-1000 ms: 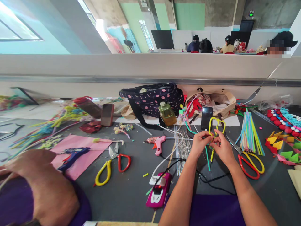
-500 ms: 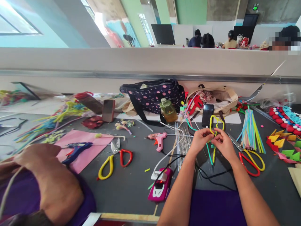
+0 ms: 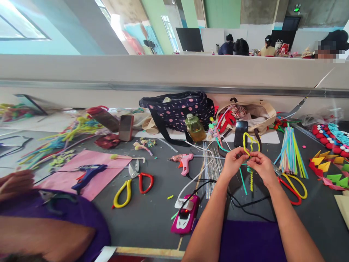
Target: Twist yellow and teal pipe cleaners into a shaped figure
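Both hands meet above the dark table on the right. My left hand [image 3: 236,162] pinches the base of a yellow pipe cleaner [image 3: 245,141] bent into loops that stand up above the fingers. Close beside it, my right hand [image 3: 261,168] has its fingertips closed on the same pipe cleaner. Below the hands hang a twisted yellow end [image 3: 251,182] and a thin green pipe cleaner [image 3: 243,182]. Fingers hide the exact joint. Red-and-yellow scissors [image 3: 293,190] lie just right of my right hand, partly covered by it.
A pink glue gun [image 3: 185,162], metal wires [image 3: 211,167] and a magenta power strip [image 3: 185,216] lie left of my arms. Pipe cleaners [image 3: 293,154] are bunched at right. Bags [image 3: 177,109] and a bottle [image 3: 195,127] stand behind. A co-worker's arm [image 3: 46,233] is at far left.
My hands shift slightly, and the yellow loops and hanging end turn a little to the right. At far left, the co-worker's arm has drawn back and down, uncovering pliers on their lap.
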Action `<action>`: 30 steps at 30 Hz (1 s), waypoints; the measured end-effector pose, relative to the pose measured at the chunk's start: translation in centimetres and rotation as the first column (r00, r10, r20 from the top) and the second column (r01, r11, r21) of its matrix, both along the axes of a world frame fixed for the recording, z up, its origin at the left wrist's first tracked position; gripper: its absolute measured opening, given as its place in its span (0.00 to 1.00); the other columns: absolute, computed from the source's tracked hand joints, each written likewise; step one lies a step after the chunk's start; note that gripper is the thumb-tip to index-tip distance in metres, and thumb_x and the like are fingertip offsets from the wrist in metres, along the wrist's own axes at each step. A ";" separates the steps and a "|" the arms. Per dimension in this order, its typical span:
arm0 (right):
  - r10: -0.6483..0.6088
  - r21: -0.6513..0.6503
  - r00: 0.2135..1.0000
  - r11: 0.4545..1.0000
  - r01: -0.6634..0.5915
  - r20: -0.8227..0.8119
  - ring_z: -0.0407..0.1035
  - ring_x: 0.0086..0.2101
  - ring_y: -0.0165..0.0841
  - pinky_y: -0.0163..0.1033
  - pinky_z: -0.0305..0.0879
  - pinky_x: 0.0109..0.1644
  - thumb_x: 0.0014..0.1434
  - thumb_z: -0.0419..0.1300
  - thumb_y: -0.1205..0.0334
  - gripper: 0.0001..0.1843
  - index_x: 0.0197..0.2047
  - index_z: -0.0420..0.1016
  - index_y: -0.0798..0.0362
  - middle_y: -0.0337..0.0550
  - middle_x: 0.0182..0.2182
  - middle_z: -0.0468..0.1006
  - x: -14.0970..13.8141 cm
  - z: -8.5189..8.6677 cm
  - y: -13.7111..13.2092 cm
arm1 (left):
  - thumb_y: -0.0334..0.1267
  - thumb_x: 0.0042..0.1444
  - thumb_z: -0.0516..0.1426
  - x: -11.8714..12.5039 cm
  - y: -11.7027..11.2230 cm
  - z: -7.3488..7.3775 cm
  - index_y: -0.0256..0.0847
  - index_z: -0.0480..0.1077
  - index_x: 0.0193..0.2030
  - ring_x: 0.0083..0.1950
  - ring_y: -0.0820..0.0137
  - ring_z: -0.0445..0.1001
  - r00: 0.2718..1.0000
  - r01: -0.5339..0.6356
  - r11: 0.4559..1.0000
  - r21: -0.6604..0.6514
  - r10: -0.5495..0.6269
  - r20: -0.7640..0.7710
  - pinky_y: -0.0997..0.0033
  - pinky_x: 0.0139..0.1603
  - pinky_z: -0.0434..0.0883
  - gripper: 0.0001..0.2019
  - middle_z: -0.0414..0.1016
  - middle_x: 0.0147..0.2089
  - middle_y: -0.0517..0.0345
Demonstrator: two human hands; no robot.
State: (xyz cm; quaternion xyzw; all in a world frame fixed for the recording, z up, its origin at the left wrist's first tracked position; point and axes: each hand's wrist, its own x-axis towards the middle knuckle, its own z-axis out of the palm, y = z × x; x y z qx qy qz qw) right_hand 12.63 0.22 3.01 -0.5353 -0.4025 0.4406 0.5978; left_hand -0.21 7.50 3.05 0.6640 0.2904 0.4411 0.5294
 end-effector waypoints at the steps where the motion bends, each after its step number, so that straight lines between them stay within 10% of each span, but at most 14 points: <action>1: -0.005 -0.012 1.000 1.000 0.005 -0.026 0.67 0.25 0.28 0.34 0.63 0.30 0.43 0.70 0.54 0.22 0.40 0.73 0.54 0.35 0.24 0.74 0.0 0.2 -0.1 | 0.39 0.51 0.62 0.0 0.0 0.1 0.38 0.76 0.36 0.29 0.74 0.68 1.000 -0.001 1.000 -0.002 0.001 0.003 0.75 0.30 0.64 0.08 0.76 0.33 0.57; 30: -0.128 0.093 0.946 0.990 0.104 0.297 0.64 0.25 0.29 0.34 0.60 0.29 0.52 0.63 0.53 0.11 0.31 0.77 0.53 0.38 0.24 0.75 -0.3 0.0 -0.4 | 0.41 0.48 0.65 0.1 -0.2 -0.2 0.37 0.75 0.38 0.29 0.74 0.68 0.987 0.059 0.989 -0.137 -0.037 0.153 0.76 0.31 0.66 0.12 0.71 0.28 0.59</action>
